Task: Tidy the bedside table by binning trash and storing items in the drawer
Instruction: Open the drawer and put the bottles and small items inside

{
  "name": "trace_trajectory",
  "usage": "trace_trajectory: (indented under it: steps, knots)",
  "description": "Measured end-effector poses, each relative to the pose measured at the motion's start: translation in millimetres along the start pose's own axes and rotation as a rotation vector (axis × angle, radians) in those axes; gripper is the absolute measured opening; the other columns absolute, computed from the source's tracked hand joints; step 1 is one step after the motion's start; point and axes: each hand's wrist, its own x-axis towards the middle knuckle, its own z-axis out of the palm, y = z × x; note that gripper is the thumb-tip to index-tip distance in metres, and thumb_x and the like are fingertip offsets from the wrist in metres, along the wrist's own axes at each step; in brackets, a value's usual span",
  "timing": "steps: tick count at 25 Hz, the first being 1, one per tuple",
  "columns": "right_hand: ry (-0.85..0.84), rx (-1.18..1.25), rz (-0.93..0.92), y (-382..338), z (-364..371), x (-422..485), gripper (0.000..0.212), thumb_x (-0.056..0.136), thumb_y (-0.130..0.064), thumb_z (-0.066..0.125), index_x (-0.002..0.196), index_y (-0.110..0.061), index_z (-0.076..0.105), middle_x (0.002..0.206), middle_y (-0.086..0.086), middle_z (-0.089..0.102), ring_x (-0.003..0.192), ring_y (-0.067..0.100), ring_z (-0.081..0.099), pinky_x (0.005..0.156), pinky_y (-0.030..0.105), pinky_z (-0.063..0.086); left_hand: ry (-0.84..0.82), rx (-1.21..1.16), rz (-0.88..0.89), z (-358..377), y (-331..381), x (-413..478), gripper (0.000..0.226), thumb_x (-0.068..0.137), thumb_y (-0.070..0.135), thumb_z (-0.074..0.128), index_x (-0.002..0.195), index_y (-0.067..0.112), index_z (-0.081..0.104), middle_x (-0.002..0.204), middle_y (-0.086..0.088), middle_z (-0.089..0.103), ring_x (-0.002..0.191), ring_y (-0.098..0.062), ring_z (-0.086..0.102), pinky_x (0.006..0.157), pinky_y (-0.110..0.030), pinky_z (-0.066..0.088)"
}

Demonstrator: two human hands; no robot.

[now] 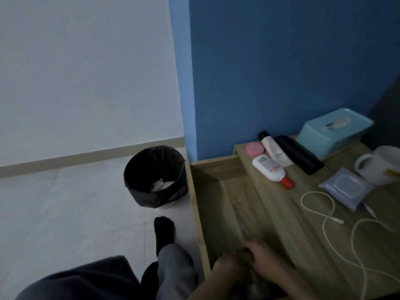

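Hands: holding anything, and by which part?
Cannot be told. Left hand and right hand meet at a small dark thing over the open drawer; blur hides the grip.

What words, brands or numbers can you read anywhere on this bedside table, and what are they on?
None can be read.
White bottle with red cap: printed label, too blurred.
Black-capped tube: small print, too blurred.
Teal tissue box: dark label on top, too blurred.
White mug: yellow mark, not legible.
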Motion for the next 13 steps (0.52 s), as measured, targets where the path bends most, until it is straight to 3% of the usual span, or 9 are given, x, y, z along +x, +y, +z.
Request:
trace_trajectory:
  steps: [1,3,6,9,13]
  knots:
    - [0.132,0.044,-0.034,-5,-19,1,0.02,0.083,-0.013,0.053,0.1,-0.018,0.065,0.105,0.004,0.067,0.099,0.018,0.061,0.084,0.026,0.046,0.015,-0.025,0.034,-13,8,1,0.059,0.09,0.036,0.052,0.143,0.018,0.032,0.149,-0.013,0.034,0.136,-0.033,0.036,0.11,-0.043,0.034]
    - [0.426,0.095,-0.065,-16,-59,1,0.015,0.082,-0.007,0.057,0.094,-0.012,0.064,0.095,0.003,0.063,0.09,0.017,0.058,0.078,0.024,0.044,0.206,-0.104,0.141,-42,29,0,0.059,0.088,0.04,0.051,0.141,0.021,0.033,0.148,-0.011,0.036,0.134,-0.03,0.038,0.108,-0.042,0.037]
    - [0.848,0.059,-0.063,-9,-107,13,0.026,0.068,0.009,0.066,0.091,-0.001,0.065,0.103,0.019,0.062,0.094,0.034,0.06,0.079,0.036,0.048,0.563,-0.214,0.35,-90,70,-7,0.054,0.086,0.021,0.053,0.137,0.018,0.036,0.142,-0.006,0.039,0.13,-0.023,0.039,0.107,-0.036,0.038]
    - [0.932,0.138,0.031,7,-129,33,0.032,0.071,0.008,0.066,0.103,0.002,0.061,0.114,0.025,0.055,0.106,0.04,0.054,0.087,0.042,0.045,0.69,-0.157,0.446,-132,101,-2,0.05,0.086,0.016,0.053,0.134,0.02,0.036,0.137,-0.006,0.04,0.127,-0.025,0.038,0.104,-0.039,0.038]
    - [1.01,0.16,0.081,24,-127,50,0.037,0.079,-0.003,0.066,0.115,-0.002,0.057,0.12,0.023,0.053,0.111,0.038,0.051,0.089,0.043,0.043,0.732,-0.015,0.396,-168,108,29,0.051,0.092,0.026,0.051,0.14,0.021,0.034,0.149,-0.005,0.031,0.142,-0.027,0.019,0.114,-0.046,0.025]
